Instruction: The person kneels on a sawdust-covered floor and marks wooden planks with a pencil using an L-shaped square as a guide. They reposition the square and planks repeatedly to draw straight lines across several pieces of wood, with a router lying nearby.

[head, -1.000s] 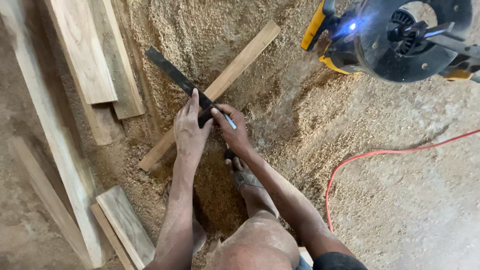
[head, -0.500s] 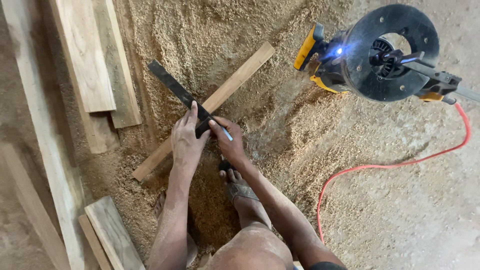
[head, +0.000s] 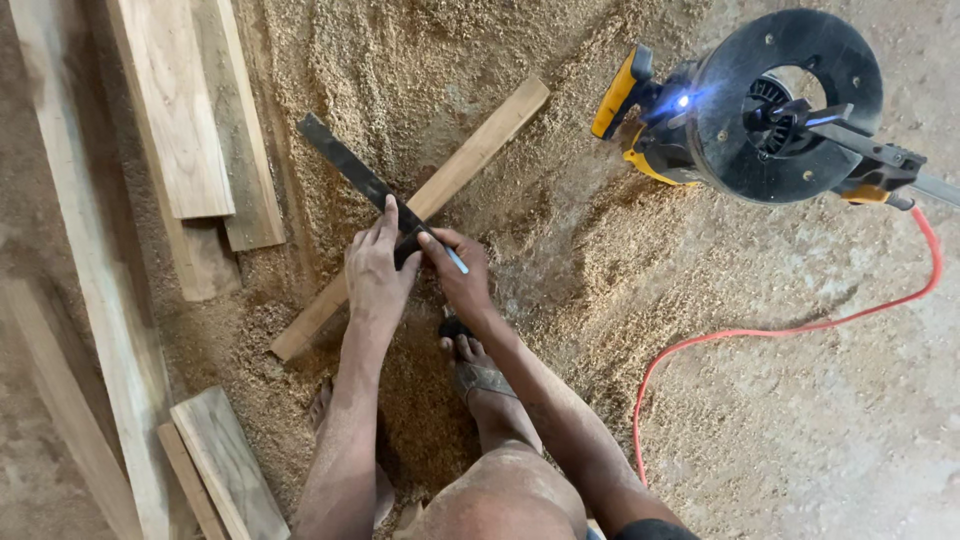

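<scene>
A narrow wooden slat (head: 470, 160) lies diagonally on the sawdust-covered floor. Across it rests a dark metal square (head: 350, 170), its blade pointing up-left. My left hand (head: 378, 272) presses flat on the square where it crosses the slat. My right hand (head: 458, 275) grips a pale blue pencil (head: 455, 260) with its tip at the slat beside the square. My foot (head: 478, 378) stands just below the hands.
A yellow and black power saw (head: 750, 110) with a lit lamp sits at the upper right, its red cord (head: 760, 335) curving across the floor. Wooden boards (head: 175, 120) lie at the left, with short offcuts (head: 225, 465) at the lower left. Sawdust covers the floor.
The view has shifted, so the saw and boards sit further left in frame. Both hands stay on the square and the slat in the same pose.
</scene>
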Demonstrator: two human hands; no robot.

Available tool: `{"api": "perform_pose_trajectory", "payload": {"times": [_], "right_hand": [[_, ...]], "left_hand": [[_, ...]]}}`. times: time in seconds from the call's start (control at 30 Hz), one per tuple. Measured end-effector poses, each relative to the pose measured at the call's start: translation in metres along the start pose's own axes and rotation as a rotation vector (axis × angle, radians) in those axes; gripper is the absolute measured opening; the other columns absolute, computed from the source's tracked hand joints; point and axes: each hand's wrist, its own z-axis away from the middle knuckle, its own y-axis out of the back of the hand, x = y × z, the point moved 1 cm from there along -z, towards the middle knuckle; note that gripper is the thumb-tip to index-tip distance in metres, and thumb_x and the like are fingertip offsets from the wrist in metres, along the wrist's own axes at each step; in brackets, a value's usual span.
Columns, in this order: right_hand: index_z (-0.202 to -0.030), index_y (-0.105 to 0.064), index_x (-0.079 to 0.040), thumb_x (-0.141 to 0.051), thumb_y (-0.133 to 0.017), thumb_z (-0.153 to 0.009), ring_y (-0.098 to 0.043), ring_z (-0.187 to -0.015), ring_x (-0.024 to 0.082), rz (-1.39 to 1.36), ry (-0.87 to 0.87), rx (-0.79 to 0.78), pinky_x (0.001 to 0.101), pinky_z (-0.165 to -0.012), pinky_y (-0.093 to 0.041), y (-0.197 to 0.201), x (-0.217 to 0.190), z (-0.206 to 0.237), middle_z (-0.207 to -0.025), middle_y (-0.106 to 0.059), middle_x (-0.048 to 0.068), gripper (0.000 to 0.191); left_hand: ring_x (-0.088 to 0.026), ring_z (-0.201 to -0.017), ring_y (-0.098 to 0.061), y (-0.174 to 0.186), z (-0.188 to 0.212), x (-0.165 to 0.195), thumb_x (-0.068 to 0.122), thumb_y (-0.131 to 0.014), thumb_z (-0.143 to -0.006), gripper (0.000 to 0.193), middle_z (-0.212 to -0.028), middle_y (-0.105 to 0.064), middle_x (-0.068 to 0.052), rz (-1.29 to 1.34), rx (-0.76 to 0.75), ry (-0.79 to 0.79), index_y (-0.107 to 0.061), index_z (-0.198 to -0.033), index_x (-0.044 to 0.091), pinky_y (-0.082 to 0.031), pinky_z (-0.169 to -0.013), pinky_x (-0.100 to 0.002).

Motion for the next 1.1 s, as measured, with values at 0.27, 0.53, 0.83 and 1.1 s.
{"api": "perform_pose_trajectory", "payload": {"times": [0.27,0.53,0.83,1.1], "right_hand": [[-0.103,-0.076,-0.001,-0.023,-0.069,-0.101,-0.060,-0.071,0.005,-0.086,-0.056,-0.044,0.0215,-0.065,-0.049,0.006,0.005,0.000,-0.082,-0.070,-0.004,0.023],[-0.105,-0.077,-0.002,-0.024,-0.072,-0.099,-0.059,-0.073,0.004,-0.030,-0.049,-0.050,0.0213,-0.065,-0.048,0.012,0.009,-0.007,-0.084,-0.069,-0.004,0.023],[-0.102,-0.077,-0.003,-0.023,-0.070,-0.101,-0.058,-0.070,0.004,0.000,-0.014,-0.058,0.0217,-0.062,-0.046,0.010,0.000,-0.003,-0.082,-0.069,-0.004,0.022],[-0.104,-0.077,-0.003,-0.022,-0.068,-0.102,-0.061,-0.072,0.004,-0.041,-0.042,-0.072,0.0224,-0.065,-0.051,0.008,0.000,-0.003,-0.084,-0.071,-0.003,0.021]], "left_hand": [[-0.037,-0.117,-0.060,0.001,0.003,0.008,0.009,-0.085,-0.078,0.097,-0.137,-0.064,-0.020,0.015,0.040,-0.039,-0.033,-0.159,0.000,-0.045,-0.105,-0.045],[-0.037,-0.114,-0.062,0.000,0.000,0.003,0.011,-0.088,-0.076,0.097,-0.121,-0.069,-0.019,0.060,0.018,0.014,-0.037,-0.158,0.002,-0.049,-0.101,-0.046],[-0.034,-0.116,-0.063,0.002,-0.002,0.005,0.011,-0.087,-0.077,0.094,-0.132,-0.067,-0.018,0.046,-0.005,0.068,-0.040,-0.157,0.004,-0.051,-0.101,-0.044],[-0.035,-0.116,-0.064,0.000,-0.003,0.001,0.013,-0.090,-0.073,0.097,-0.134,-0.066,-0.018,0.028,0.032,0.023,-0.041,-0.156,0.004,-0.051,-0.102,-0.044]]}}
